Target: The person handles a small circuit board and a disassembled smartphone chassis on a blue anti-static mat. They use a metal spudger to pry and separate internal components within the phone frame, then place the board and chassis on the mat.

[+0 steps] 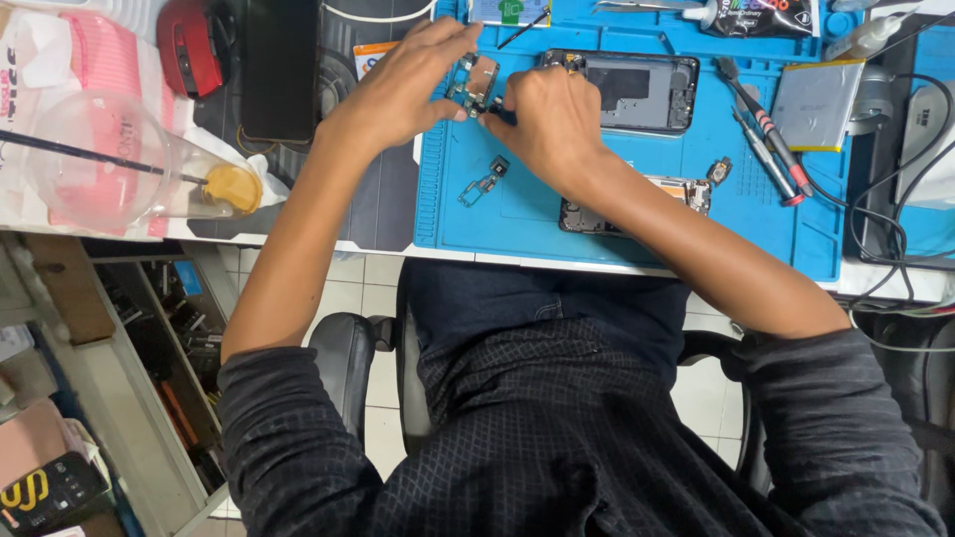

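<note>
A small circuit board (476, 82), brownish with dark parts on it, sits between both hands over the far part of the blue work mat (637, 204), near the mat's left edge. The left hand (403, 85) pinches the board's left end between thumb and fingers, the other fingers arched over it. The right hand (552, 119) is curled tight, its fingertips pressed together at the board's right side; whether it grips a tool or the board itself cannot be told, since the knuckles hide the tips.

Just beyond the right hand, toward the far edge of the mat, lies an opened phone body (637, 91), dark inside, with its back off. Nearer the person, a small loose part with a ribbon (484, 181) lies on the mat under the hands, well apart from the board. A second opened phone piece (637, 204) lies partly under the right forearm, and a tiny square part (719, 170) rests just beside it.

Toward the right edge of the mat lie two screwdrivers (764, 139) side by side, and a flat silver battery (816, 91) beyond them. Off the mat's left edge, a black phone (281, 68) lies face down on the table, a red object (191, 45) beside it, and a clear plastic cup (109, 159) lies tipped on its side near the table's left corner.
</note>
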